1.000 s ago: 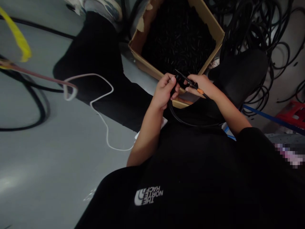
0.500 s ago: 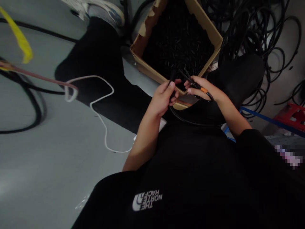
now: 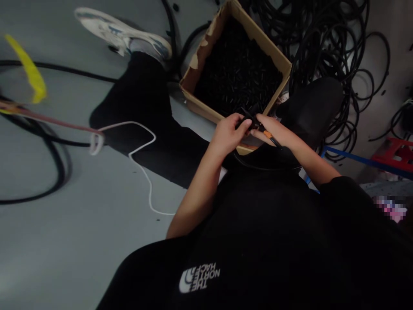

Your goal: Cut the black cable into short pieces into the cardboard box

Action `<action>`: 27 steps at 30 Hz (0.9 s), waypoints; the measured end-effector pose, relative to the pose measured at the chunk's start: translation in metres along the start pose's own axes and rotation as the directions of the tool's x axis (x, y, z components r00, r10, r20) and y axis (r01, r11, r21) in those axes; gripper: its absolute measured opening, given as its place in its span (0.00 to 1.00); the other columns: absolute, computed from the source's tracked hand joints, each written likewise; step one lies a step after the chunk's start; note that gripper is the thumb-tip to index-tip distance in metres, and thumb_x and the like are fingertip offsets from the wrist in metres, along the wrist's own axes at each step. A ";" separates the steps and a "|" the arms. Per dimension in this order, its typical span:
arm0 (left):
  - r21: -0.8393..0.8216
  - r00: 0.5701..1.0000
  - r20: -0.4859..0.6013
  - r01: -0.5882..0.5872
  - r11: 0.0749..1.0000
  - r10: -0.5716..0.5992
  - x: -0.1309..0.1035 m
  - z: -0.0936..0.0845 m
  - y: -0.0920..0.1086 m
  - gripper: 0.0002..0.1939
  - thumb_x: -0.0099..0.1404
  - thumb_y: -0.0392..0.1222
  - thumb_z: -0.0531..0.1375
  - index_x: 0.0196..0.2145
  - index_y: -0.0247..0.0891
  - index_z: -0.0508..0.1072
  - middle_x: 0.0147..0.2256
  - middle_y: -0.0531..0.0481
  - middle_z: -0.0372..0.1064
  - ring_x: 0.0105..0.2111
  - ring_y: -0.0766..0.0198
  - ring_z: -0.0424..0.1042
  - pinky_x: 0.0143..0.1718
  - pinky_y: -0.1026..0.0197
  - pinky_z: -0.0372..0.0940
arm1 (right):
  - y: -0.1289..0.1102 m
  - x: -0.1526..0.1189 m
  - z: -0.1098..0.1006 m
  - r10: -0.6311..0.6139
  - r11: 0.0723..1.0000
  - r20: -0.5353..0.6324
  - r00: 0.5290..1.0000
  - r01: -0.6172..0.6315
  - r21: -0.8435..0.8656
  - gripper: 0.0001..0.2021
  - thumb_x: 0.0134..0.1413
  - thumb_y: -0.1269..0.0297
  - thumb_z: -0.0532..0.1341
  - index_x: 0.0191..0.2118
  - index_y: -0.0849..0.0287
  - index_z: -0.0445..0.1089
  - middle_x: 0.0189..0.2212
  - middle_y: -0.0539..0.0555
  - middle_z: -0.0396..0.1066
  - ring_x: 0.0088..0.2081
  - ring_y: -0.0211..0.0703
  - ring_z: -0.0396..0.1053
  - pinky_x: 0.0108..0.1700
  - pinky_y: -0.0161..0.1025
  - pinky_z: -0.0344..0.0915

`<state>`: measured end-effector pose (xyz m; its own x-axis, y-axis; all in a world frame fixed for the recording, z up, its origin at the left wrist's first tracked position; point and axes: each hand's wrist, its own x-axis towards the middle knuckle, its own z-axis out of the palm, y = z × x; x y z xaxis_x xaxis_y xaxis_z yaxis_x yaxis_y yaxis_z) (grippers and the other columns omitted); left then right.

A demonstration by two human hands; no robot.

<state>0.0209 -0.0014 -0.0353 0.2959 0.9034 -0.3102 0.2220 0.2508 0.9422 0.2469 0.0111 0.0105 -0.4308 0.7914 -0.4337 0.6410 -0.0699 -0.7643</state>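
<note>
My left hand [image 3: 230, 131] is closed on a black cable [image 3: 251, 165], which loops down below it across my lap. In my right hand [image 3: 269, 128] is a dark cutting tool with orange on its handle [image 3: 267, 134], its fingers wrapped round it. Both hands meet at the near corner of a cardboard box [image 3: 206, 110]. Small black pieces [image 3: 240, 69] fill the box. Where the tool and the cable come together is dark and partly hidden by my fingers.
Tangled black cables [image 3: 325, 56] lie on the floor at the right. A white cord [image 3: 150, 185] crosses my trouser leg at the left, near a yellow strip [image 3: 32, 77]. A red plastic object [image 3: 395, 153] and a blue bar [image 3: 361, 160] are at the right.
My left hand has moved right, up against my right hand and the tool. The view has shifted, so more of the shoe shows at the upper left.
</note>
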 end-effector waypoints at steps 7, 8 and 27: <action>0.161 0.986 -0.168 0.025 0.987 0.002 0.003 -0.002 -0.023 0.21 0.85 0.62 0.68 0.56 0.43 0.72 0.44 0.45 0.82 0.46 0.50 0.84 0.53 0.50 0.80 | 0.000 0.005 0.011 -0.003 1.000 -0.072 0.997 0.005 0.027 0.08 0.71 0.63 0.63 0.47 0.59 0.77 0.40 0.55 0.82 0.42 0.49 0.77 0.52 0.44 0.68; 0.175 0.980 -0.197 0.015 0.985 0.021 0.001 0.000 -0.026 0.21 0.85 0.64 0.67 0.56 0.44 0.71 0.46 0.44 0.82 0.47 0.50 0.85 0.54 0.49 0.80 | 0.002 0.005 0.013 -0.010 0.999 -0.077 0.997 0.012 0.036 0.09 0.72 0.62 0.62 0.47 0.59 0.78 0.40 0.55 0.82 0.42 0.49 0.77 0.52 0.44 0.68; -0.509 0.971 0.218 0.202 0.836 -0.102 0.001 -0.019 -0.025 0.36 0.69 0.71 0.83 0.43 0.46 0.67 0.28 0.60 0.70 0.18 0.74 0.56 0.18 0.69 0.49 | 0.025 0.005 0.015 -0.170 0.985 -0.012 0.985 0.169 -0.043 0.11 0.81 0.55 0.64 0.55 0.57 0.76 0.46 0.56 0.82 0.48 0.50 0.80 0.54 0.45 0.71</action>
<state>-0.0025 -0.0005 -0.0569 0.4672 0.7755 -0.4246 -0.2276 0.5696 0.7898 0.2510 0.0042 -0.0175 -0.5260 0.7989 -0.2917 0.5857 0.0916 -0.8053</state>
